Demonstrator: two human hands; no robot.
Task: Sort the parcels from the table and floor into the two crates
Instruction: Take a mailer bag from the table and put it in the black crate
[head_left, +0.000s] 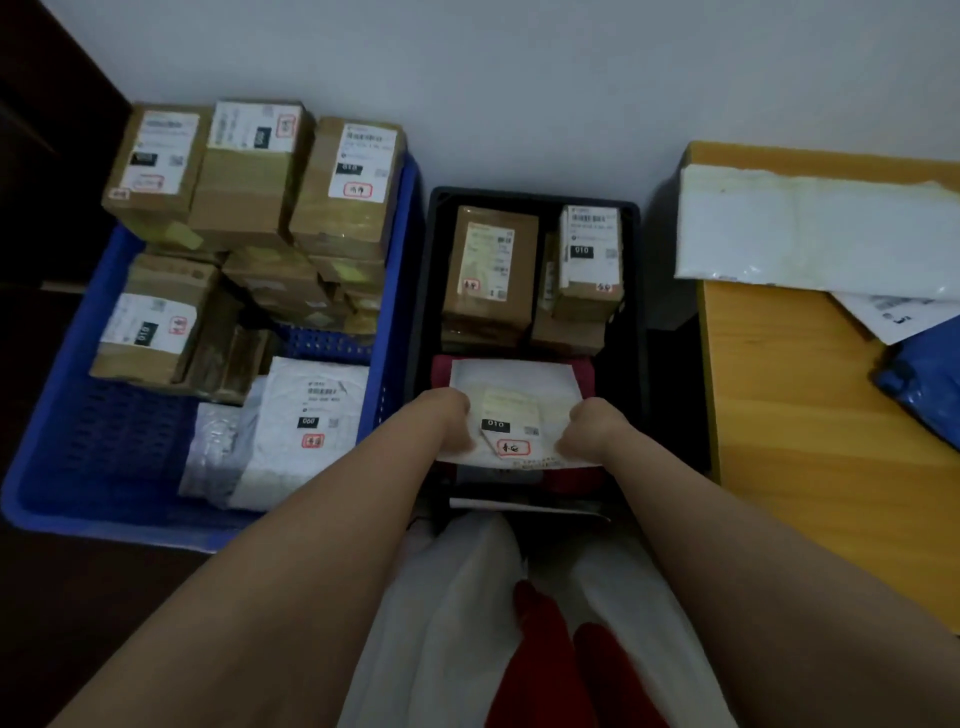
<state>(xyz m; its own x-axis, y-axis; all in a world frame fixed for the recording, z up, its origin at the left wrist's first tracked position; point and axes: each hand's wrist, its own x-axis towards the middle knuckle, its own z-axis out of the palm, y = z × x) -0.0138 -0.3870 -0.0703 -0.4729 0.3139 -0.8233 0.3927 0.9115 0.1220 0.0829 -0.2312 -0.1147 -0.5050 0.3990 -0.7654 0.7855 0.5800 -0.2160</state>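
At centre frame of the head view, a white mailer (511, 410) is held over the near end of the black crate (532, 200), above a red parcel (584, 376). The left hand (449, 418) and right hand (589, 428) are each curled on a side edge of the mailer, gripping it. The mailer is judged light, soft and likely slippery; the side edges are the sound hold. Cardboard boxes (491, 265) are seen at the crate's far end. At left, the blue crate (57, 426) is stacked with boxes. At right, more mailers (810, 234) are noted on a wooden table (800, 415) against a pale wall; the floor is dark.
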